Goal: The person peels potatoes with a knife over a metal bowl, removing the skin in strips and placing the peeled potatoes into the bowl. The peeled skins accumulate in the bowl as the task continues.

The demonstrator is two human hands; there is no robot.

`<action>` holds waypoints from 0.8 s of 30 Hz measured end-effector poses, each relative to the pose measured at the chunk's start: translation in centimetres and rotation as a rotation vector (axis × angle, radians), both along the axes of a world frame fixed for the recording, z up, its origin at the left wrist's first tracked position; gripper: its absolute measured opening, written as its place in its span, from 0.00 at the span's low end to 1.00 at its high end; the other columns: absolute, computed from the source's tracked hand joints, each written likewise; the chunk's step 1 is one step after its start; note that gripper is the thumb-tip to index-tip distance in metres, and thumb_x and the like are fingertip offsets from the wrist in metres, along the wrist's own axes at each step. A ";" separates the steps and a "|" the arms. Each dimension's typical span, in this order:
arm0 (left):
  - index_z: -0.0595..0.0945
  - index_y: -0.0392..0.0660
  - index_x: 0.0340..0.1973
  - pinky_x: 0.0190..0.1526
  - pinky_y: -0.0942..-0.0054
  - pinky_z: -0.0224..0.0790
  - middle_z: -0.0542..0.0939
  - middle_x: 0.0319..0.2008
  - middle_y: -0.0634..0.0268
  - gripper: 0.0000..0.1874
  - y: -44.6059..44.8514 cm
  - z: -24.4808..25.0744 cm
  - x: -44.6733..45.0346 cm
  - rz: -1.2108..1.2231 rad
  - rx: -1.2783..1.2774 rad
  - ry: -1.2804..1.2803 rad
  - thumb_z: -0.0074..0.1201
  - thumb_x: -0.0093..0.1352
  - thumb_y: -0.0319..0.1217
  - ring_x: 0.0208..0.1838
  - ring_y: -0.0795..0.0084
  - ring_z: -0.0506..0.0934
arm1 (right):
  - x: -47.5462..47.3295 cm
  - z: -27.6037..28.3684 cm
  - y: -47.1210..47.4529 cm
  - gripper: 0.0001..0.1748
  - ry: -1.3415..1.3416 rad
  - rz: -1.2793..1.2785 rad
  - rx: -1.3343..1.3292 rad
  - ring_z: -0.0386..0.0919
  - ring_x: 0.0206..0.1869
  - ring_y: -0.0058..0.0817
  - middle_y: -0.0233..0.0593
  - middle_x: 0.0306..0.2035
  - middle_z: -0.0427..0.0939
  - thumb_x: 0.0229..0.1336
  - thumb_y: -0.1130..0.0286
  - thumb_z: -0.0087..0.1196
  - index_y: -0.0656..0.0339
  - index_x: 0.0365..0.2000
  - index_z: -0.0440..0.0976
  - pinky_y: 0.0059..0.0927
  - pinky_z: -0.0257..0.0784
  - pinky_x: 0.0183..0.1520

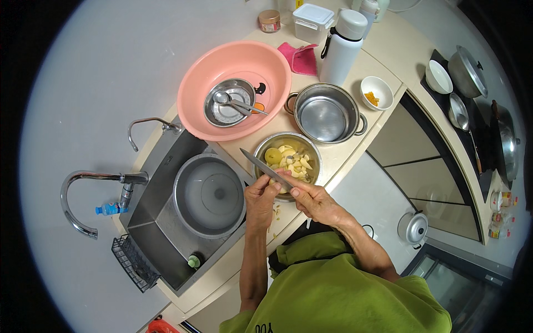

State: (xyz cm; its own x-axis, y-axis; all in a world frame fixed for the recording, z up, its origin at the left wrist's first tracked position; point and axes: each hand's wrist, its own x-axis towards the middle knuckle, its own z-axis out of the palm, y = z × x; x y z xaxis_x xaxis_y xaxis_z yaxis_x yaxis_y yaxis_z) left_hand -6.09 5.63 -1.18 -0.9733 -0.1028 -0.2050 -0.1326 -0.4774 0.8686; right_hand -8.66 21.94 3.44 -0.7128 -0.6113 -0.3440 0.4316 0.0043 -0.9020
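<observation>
My right hand (317, 203) grips a kitchen knife (264, 166), its blade slanting up and left over a stainless steel bowl (303, 143). Under the blade, my left hand (261, 204) pinches a pale yellow food piece, mostly hidden by fingers and knife. Inside the bowl lie several cut pale yellow chunks (306, 162), which look like potato, and a rounder yellow piece (273, 155). Small peelings (276, 212) are scattered on the counter beside my left wrist.
Left is a sink (166, 224) holding a large grey basin (179, 200). Beyond the bowl stand a pink plastic basin (195, 79), an open steel pot (325, 118), a white bowl with orange pieces (383, 89) and a white thermos flask (339, 58). A stove (474, 129) is at right.
</observation>
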 end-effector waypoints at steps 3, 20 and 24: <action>0.74 0.29 0.52 0.59 0.64 0.65 0.78 0.47 0.51 0.18 -0.3 0.1 -0.1 -0.047 -0.011 0.031 0.45 0.66 0.22 0.52 0.65 0.76 | -0.2 0.0 0.5 0.24 -0.129 0.036 -0.036 0.53 0.18 0.12 0.23 0.21 0.59 0.71 0.59 0.39 0.47 0.64 0.60 0.14 0.54 0.19; 0.75 0.37 0.48 0.52 0.74 0.70 0.78 0.47 0.56 0.19 -0.5 -0.4 0.5 0.171 0.038 0.114 0.58 0.61 0.14 0.49 0.71 0.77 | -0.3 -2.7 -0.1 0.30 0.056 -0.016 0.359 0.72 0.54 0.36 0.47 0.51 0.75 0.69 0.49 0.37 0.54 0.63 0.61 0.31 0.65 0.58; 0.74 0.37 0.48 0.48 0.76 0.72 0.78 0.44 0.59 0.20 -0.4 0.1 0.7 0.210 -0.091 0.120 0.59 0.60 0.15 0.47 0.73 0.77 | 0.0 -3.4 -0.2 0.30 0.162 -0.017 0.306 0.61 0.66 0.41 0.53 0.61 0.66 0.69 0.50 0.36 0.53 0.65 0.58 0.32 0.57 0.65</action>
State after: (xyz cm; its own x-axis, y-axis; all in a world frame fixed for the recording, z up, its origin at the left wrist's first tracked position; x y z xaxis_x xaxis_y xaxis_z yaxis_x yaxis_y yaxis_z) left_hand -5.36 5.27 -1.11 -0.9455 -0.3179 -0.0699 0.0679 -0.4027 0.9128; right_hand -8.64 21.73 0.01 -0.7825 -0.4845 -0.3911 0.2856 0.2789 -0.9169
